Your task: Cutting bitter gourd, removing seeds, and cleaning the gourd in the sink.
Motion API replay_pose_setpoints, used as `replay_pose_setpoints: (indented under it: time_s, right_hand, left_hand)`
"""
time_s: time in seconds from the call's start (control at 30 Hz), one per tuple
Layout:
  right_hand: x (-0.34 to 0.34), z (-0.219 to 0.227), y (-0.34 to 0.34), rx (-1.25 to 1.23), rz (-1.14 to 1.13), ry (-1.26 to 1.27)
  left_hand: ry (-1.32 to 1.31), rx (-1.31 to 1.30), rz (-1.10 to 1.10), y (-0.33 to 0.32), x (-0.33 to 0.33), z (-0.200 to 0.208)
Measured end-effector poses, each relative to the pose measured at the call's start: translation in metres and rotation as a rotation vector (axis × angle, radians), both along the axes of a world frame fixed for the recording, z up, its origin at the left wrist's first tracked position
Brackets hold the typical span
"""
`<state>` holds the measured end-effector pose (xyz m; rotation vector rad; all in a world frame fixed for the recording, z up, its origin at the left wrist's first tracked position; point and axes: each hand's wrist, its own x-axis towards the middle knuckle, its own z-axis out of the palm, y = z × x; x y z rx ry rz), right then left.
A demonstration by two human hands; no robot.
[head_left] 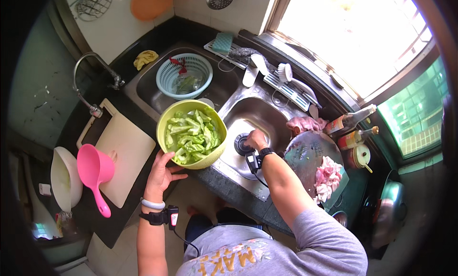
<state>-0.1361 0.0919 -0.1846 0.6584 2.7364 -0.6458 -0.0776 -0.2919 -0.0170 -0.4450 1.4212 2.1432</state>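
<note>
My left hand (164, 173) is against the near left side of a yellow-green basin (164, 128) with its fingers spread and its thumb touching the outer wall. Cut green leafy vegetable (193, 133) fills the basin, which sits at the sink's front edge. Inside the right sink bowl (274, 128), my right hand (256, 140) reaches down with its fingers closed at the dark drain strainer (242, 143). Its fingertips are partly hidden. In the left sink bowl, a light-blue colander (164, 75) contains a little greenery and something red.
Left of the sinks lie a cutting board (129, 156), a pink ladle-shaped scoop (95, 166) and a white bowl (67, 176). A faucet (95, 109) arches behind them. On the right, a round chopping board (305, 156) bears raw meat (328, 178), near bottles (350, 121). Brushes (285, 73) rest behind.
</note>
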Motion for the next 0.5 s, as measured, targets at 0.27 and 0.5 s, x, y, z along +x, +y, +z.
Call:
replay_pose_setpoints:
  time_s: [0.27,0.5]
  right_hand:
    - [-0.013,-0.038,0.011,-0.346,-0.098,-0.217]
    - [-0.011,-0.029,-0.002,-0.392,-0.089,-0.149]
  left_hand:
    - [-0.091,0.135,0.036,0.013,-0.02,-0.015]
    - [-0.05,0.073,0.056,0.008,-0.038,-0.007]
